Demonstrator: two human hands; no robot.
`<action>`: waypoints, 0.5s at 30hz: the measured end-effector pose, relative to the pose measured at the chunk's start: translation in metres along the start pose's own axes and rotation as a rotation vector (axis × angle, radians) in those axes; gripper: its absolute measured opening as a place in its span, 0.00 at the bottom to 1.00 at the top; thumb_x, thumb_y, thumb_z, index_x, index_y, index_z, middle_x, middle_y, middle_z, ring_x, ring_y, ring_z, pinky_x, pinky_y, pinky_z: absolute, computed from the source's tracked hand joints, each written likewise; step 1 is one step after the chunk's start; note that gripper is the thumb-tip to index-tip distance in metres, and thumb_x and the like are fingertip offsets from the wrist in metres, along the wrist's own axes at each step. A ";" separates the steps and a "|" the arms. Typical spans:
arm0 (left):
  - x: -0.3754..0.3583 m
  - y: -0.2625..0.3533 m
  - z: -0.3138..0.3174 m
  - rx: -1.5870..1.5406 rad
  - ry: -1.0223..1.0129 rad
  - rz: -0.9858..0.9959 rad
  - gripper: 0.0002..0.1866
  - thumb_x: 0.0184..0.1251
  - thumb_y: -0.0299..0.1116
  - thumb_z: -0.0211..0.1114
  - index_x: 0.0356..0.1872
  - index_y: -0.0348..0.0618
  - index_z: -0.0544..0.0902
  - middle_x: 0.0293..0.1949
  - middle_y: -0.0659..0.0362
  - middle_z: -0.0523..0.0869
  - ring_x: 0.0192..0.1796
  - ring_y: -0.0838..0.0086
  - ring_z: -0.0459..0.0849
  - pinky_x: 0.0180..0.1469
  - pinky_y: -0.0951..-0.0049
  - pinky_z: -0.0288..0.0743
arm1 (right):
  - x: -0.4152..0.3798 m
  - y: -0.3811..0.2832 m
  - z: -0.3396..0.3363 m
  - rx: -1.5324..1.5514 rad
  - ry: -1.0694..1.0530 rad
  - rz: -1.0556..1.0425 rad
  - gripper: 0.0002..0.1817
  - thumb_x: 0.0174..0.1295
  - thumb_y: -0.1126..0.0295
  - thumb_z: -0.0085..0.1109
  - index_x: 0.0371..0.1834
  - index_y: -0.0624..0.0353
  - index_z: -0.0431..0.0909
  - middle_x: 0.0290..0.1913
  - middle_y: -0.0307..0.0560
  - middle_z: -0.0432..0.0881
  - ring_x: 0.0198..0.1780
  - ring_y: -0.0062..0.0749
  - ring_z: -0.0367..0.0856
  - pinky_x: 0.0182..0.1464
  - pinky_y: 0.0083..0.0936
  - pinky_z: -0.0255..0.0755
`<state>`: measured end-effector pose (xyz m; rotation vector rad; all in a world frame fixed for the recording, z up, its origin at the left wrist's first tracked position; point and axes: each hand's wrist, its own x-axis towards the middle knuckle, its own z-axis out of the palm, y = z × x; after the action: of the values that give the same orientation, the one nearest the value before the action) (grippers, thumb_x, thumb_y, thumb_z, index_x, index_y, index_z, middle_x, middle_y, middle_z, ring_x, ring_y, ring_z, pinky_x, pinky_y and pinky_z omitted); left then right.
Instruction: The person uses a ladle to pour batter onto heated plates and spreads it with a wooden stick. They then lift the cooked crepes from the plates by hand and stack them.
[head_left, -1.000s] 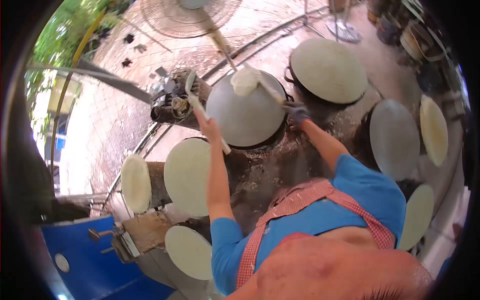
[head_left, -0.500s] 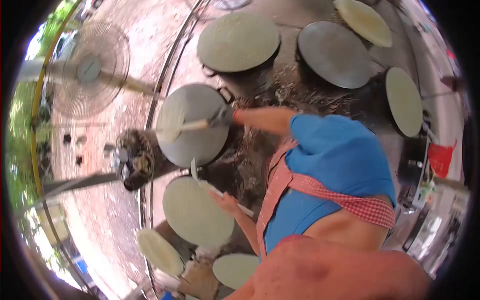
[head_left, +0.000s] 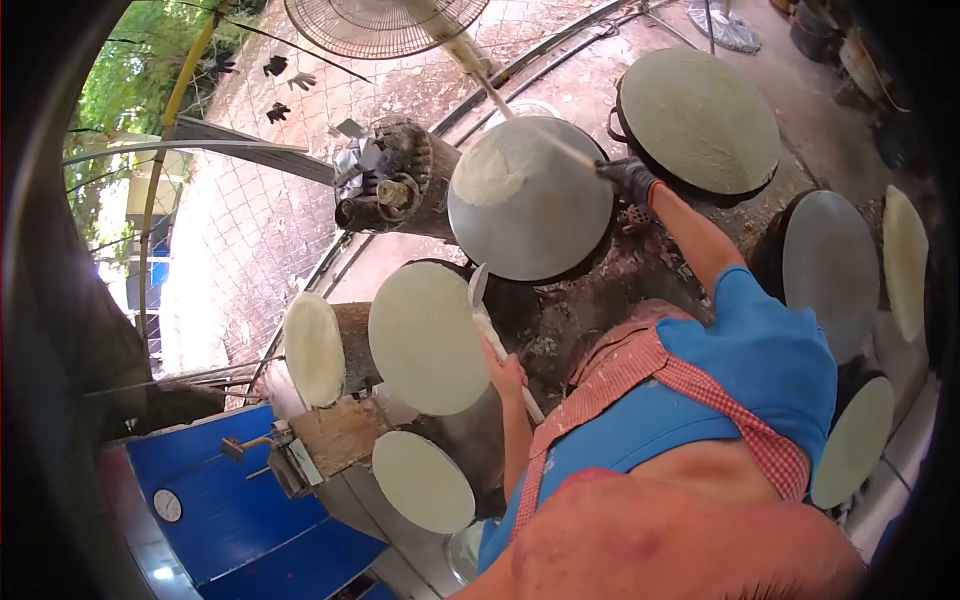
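Observation:
My right hand (head_left: 632, 182), in a dark glove, grips a pale wooden stick (head_left: 560, 146) that reaches over the far right part of a round grey griddle (head_left: 540, 230). Motion blurs the stick, and I cannot make out its far end. A patch of pale batter (head_left: 493, 177) lies on the griddle's left part. My bare left hand (head_left: 507, 374) is closed round the long pale handle of a ladle (head_left: 479, 287). Its metal head is above the edge of a griddle covered with a pale round sheet (head_left: 425, 345), close to the grey griddle.
Another covered griddle (head_left: 700, 120) stands at the upper right, and a bare grey one (head_left: 830, 275) at the right. Pale round sheets (head_left: 423, 482) cover others around me. A sooty drum (head_left: 405, 185), a fan (head_left: 385, 25) and a blue panel (head_left: 230, 490) are at the left and back.
The view has turned, bringing the blue panel into sight. The stick in my right hand has moved from over the batter towards the griddle's far right side. My left hand still holds the ladle.

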<state>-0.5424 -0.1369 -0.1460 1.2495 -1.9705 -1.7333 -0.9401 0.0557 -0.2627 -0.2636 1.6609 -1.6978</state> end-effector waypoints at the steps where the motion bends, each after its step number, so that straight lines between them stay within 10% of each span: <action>1: -0.007 0.007 0.006 -0.099 0.006 -0.067 0.39 0.49 0.18 0.47 0.65 0.55 0.49 0.12 0.63 0.64 0.08 0.81 0.60 0.08 0.80 0.56 | 0.000 0.002 0.006 -0.077 -0.068 -0.051 0.18 0.46 0.71 0.63 0.43 0.59 0.76 0.43 0.41 0.77 0.40 0.26 0.76 0.42 0.23 0.71; 5: -0.036 0.022 0.017 -0.284 0.020 -0.232 0.38 0.54 0.19 0.49 0.65 0.58 0.44 0.13 0.64 0.60 0.09 0.82 0.58 0.08 0.81 0.53 | -0.027 -0.004 0.032 -0.013 -0.059 -0.039 0.16 0.45 0.74 0.64 0.40 0.63 0.78 0.38 0.40 0.80 0.37 0.22 0.76 0.39 0.18 0.72; 7: -0.053 0.025 0.016 -0.339 0.041 -0.274 0.37 0.55 0.20 0.49 0.65 0.58 0.45 0.13 0.64 0.60 0.09 0.82 0.58 0.08 0.81 0.52 | -0.019 -0.016 -0.007 -0.035 -0.127 0.073 0.13 0.47 0.64 0.64 0.36 0.56 0.80 0.27 0.38 0.80 0.19 0.19 0.71 0.21 0.17 0.65; 10: -0.070 0.021 0.020 -0.398 -0.003 -0.322 0.35 0.56 0.21 0.50 0.64 0.57 0.47 0.13 0.64 0.59 0.09 0.82 0.58 0.08 0.81 0.52 | -0.011 -0.102 -0.002 0.096 0.168 0.264 0.09 0.52 0.66 0.59 0.35 0.54 0.80 0.20 0.32 0.76 0.15 0.15 0.65 0.17 0.12 0.59; 15: -0.074 -0.003 0.021 -0.442 -0.023 -0.382 0.33 0.57 0.21 0.50 0.62 0.58 0.49 0.14 0.64 0.59 0.09 0.82 0.57 0.09 0.81 0.52 | -0.005 -0.020 0.004 -0.108 -0.279 0.138 0.10 0.54 0.62 0.56 0.35 0.53 0.80 0.17 0.31 0.74 0.14 0.15 0.64 0.15 0.12 0.57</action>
<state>-0.5094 -0.0694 -0.1288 1.4994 -1.3011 -2.2072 -0.9415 0.0538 -0.2423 -0.4081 1.5272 -1.4021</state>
